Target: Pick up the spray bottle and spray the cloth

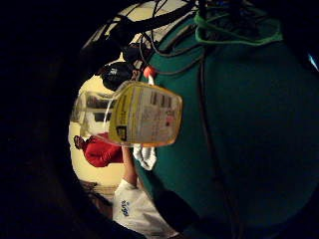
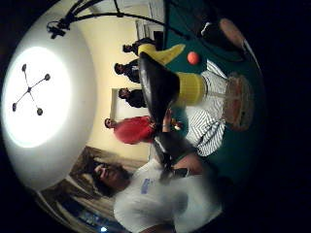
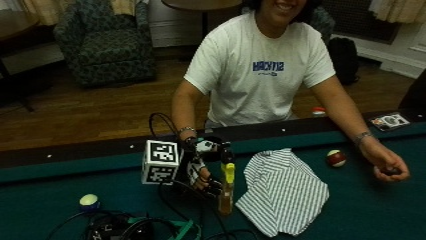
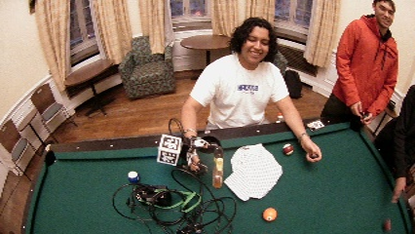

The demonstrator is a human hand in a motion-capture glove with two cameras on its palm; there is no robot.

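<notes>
Gloved right hand point(image 3: 203, 172) grips the upright spray bottle point(image 3: 226, 189) beside the striped cloth point(image 3: 283, 190) on the tabletop point(image 3: 373, 210); only the little-finger palm view shows its label.

A lounge or game room: green pool table point(image 4: 337, 195), billiard balls, armchair point(image 4: 148, 68), curtained windows.
</notes>
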